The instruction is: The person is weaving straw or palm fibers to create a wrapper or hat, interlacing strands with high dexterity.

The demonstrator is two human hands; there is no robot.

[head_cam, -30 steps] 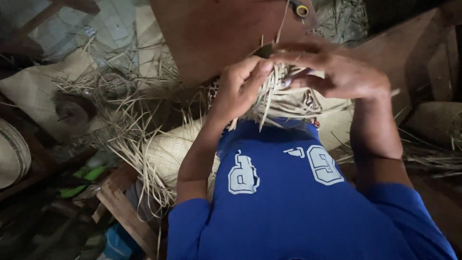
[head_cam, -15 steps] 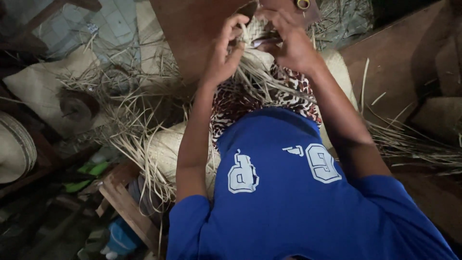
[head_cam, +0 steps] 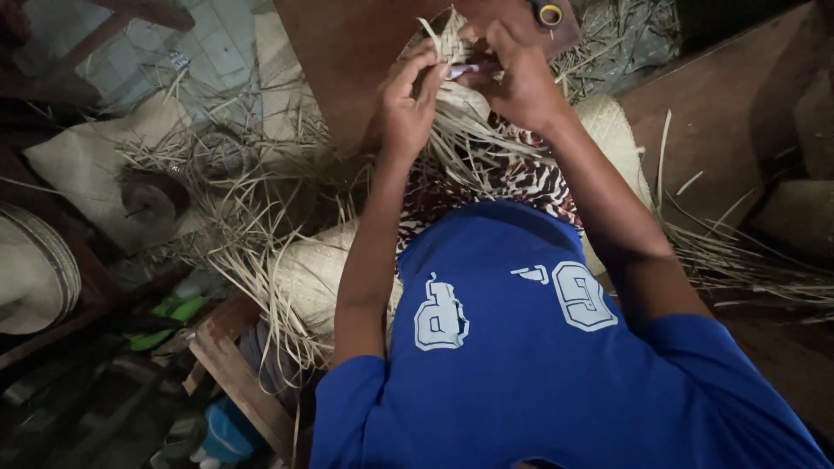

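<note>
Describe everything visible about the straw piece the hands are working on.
The straw piece is a pale, partly woven bundle of flat dry strips, its top edge plaited, with loose ends fanning down over a patterned cloth on the lap. It is held raised before a brown board. The left hand pinches strands on its left side; the right hand grips it from the right.

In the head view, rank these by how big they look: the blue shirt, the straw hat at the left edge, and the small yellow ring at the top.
Largest to smallest as seen:
1. Blue shirt, though it is nearest the camera, so its size is exaggerated.
2. Straw hat, partly cut off by the frame edge.
3. Yellow ring, clearly the smallest.
</note>
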